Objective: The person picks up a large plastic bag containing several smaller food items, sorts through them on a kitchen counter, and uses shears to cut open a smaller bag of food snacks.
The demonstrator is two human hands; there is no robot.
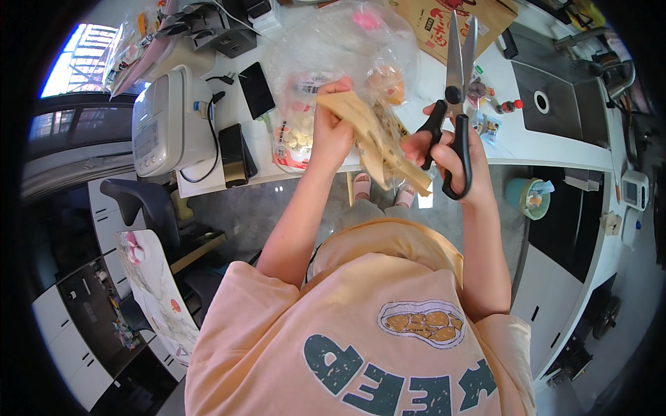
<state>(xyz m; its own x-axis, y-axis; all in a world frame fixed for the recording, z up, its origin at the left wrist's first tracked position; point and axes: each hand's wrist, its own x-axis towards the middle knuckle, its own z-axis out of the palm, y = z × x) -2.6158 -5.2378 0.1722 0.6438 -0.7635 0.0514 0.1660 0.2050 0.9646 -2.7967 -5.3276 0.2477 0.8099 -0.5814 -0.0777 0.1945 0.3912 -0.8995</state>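
My left hand (333, 132) grips the upper end of a crumpled tan paper food bag (372, 138), held above the counter's front edge. A clear window runs along the bag. In my right hand (458, 151) is a pair of scissors (454, 96) with black handles, its blades parted and pointing away from me. Behind the bag lies a large clear plastic bag (333, 41). A round orange-brown item in clear wrap (386, 83) rests at its right side. Under and left of my left hand, a printed packet (296, 138) shows pale pieces inside.
A white rice cooker (169, 122) with a black cord stands at left, near two phones (256, 91). At right are small packets (486, 127), a small red-capped bottle (507, 106) and a steel sink (559, 104). A brown paper bag (426, 26) lies behind; a bin (528, 197) stands below.
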